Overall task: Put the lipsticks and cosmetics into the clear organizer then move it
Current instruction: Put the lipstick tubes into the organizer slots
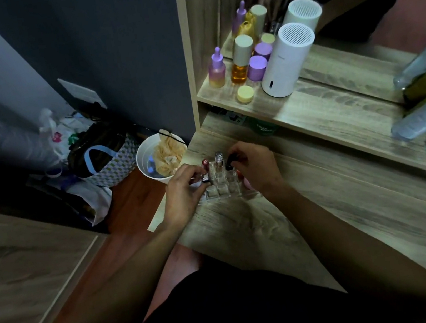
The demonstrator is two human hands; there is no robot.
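The clear organizer (222,187) stands near the left end of the wooden dresser top (336,198), between my two hands. A red-capped lipstick (204,163) and a clear tube (218,158) stand upright in its back slots. My left hand (183,190) grips a small dark and silver lipstick (205,178) at the organizer's left side. My right hand (255,167) holds a black lipstick (229,160) over the back right slots. A pink item (247,182) shows partly under my right hand.
On the shelf above stand purple and amber bottles (240,63), a yellow jar (245,94) and a white cylinder (286,64) before a mirror. Clear bottles (425,113) lie at the right. A white bucket (160,158) and bags (106,158) sit on the floor left.
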